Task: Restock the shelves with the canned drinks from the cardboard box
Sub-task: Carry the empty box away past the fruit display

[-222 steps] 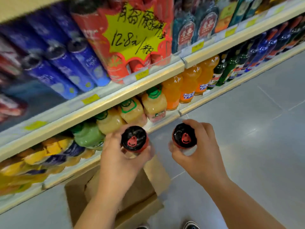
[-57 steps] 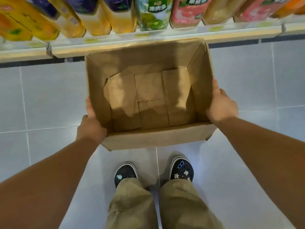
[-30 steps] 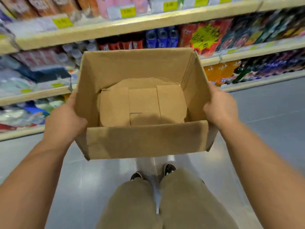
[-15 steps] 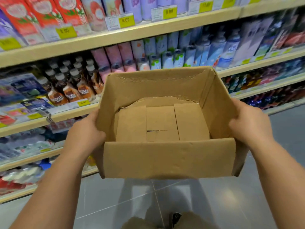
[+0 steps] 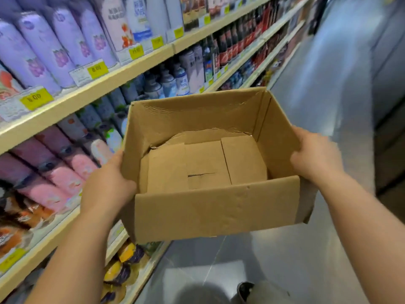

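The left hand [image 5: 107, 187] and right hand [image 5: 315, 159] each grip a side wall of the box [image 5: 214, 211], held in the air, open top up, bottom flaps showing. Its left edge is near the shelves [image 5: 87, 93] of bottles [image 5: 65, 38]; rightward, open floor [image 5: 328, 102] runs along the aisle

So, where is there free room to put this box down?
The grey floor beside the shelves is bare, ahead of the shoe. The shelves are packed with bottles, no gap showing. Inside, the box is empty.
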The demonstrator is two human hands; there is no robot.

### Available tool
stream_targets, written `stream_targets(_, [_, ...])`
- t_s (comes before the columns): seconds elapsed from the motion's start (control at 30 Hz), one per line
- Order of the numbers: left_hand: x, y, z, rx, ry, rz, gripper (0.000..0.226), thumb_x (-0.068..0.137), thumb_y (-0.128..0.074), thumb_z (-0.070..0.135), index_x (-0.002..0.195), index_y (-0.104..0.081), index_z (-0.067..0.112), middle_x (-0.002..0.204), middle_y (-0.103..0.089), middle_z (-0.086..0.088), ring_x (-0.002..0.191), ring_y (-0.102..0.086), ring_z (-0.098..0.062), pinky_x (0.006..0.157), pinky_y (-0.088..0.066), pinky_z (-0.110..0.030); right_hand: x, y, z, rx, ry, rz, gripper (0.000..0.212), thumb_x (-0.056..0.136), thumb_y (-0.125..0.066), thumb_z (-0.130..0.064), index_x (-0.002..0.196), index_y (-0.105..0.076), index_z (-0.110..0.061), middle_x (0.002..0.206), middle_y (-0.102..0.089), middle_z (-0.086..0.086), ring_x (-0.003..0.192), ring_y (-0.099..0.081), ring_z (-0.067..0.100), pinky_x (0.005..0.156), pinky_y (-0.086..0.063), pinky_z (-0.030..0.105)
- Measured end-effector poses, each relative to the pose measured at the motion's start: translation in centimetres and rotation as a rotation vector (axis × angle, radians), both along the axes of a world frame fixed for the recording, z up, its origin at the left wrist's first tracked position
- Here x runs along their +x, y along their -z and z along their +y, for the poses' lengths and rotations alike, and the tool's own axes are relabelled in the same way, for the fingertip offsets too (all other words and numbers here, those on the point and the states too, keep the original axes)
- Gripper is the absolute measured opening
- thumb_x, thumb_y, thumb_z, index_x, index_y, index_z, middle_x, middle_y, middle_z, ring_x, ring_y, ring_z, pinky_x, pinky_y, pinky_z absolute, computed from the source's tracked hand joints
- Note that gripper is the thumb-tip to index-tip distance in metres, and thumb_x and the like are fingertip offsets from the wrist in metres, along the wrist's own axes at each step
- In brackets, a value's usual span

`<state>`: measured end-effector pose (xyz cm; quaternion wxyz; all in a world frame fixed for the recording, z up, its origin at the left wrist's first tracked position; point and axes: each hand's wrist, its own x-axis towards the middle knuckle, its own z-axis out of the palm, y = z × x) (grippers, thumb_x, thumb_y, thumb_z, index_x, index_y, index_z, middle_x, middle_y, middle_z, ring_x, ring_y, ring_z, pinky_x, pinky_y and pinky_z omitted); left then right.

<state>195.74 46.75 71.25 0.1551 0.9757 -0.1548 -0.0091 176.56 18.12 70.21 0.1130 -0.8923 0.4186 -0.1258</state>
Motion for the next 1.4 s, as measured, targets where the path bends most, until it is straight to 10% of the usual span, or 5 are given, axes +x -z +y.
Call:
stream_targets(0.47, [-7.3, -3.4, -12.9, -0.004, 0.721, -0.078, 0.082, 0.073, -0.056, 0.002, 0.145, -0.029, 0.029, 0.128, -0.056, -0.024, 0.108, -0.056, -0.042, 0.085, -0.046, -0.045, -21.6, -2.7, 8.6, -0.124, 0.735, -0.099, 0.053, 0.086, -0.043, -0.001, 0.135, -0.042, -0.021, 0.1, -0.065, 0.011, 0.071, -0.047, 0.024, 0.063, -0.044, 0.032])
stream_targets(1.4, [-65.9, -4.7, -7.6, -0.037, 1.664, -0.055, 0.09, 0.071, -0.049, -0.002, 0.146, -0.02, 0.04, 0.12, -0.062, -0.017, 0.099, -0.058, -0.038, 0.067, -0.043, -0.035, -72.1, -2.3, 43.8, -0.137, 1.717, -0.145, 0.065, 0.08, -0.043, 0.003, 0.139, -0.04, -0.025, 0.102, -0.066, 0.018, 0.093, -0.059, 0.037, 0.069, -0.04, 0.034])
